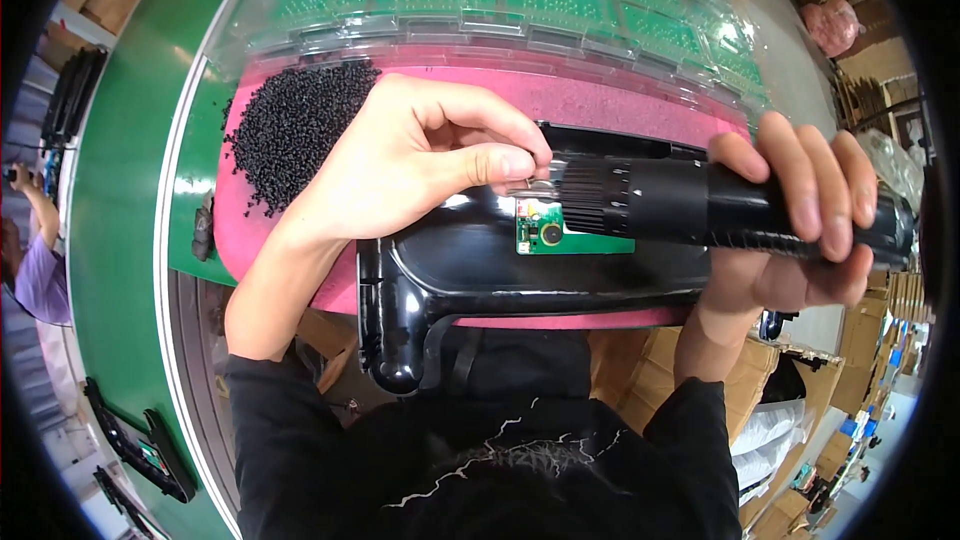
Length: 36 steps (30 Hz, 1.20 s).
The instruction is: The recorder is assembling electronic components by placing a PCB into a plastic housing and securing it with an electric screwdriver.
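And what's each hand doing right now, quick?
Left hand: pinched closed at the clear tip of the black screwdriver; can't tell what's in the pinch.
Right hand: closed, holding the black screwdriver.

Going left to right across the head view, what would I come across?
Purple sleeve, dark lump, pile of small black parts, left hand, green circuit board, right hand.

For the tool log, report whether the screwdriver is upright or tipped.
Tipped: the right hand holds the screwdriver sideways, its front by the left hand.
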Tool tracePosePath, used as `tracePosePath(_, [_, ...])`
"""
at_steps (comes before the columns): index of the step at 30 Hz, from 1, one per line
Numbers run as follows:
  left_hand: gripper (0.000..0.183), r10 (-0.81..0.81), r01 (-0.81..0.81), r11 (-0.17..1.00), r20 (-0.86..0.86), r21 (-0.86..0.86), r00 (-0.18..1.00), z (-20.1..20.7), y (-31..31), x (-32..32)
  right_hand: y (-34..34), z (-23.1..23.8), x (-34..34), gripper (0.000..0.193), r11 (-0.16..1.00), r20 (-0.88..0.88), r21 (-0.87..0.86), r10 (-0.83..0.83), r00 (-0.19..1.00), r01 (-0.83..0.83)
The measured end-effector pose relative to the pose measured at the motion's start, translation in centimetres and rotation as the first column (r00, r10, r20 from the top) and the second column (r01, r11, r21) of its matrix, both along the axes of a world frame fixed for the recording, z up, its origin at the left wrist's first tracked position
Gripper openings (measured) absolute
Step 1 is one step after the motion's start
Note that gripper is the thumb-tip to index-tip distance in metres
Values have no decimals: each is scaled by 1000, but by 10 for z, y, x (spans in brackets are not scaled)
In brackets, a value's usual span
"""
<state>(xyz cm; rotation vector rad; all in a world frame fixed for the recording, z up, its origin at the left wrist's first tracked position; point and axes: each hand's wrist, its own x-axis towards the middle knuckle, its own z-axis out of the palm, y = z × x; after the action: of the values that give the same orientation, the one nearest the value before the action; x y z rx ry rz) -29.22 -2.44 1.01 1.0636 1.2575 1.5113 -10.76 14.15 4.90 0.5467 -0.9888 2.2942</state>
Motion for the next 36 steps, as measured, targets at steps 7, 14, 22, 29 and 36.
tracePosePath(7, [13,144,-79,988,-614,133,776,-17,1,1,0,0,7,31,990,-63,-31,-141,988,140])
tracePosePath(14, [16,110,-36,992,-671,123,733,-16,1,3,-8,-10,-2,31,995,-76,45,-88,993,91])
tracePosePath(22, [14,164,-52,983,-702,178,693,-23,4,7,4,-10,3,31,961,-24,276,-27,999,33])
tracePosePath(29, [14,125,-76,992,-644,104,755,-22,3,5,0,-6,4,32,971,-98,217,-82,992,102])
tracePosePath(36, [14,106,-57,994,-710,92,697,-21,0,8,4,-5,8,24,956,-144,-3,-291,946,294])
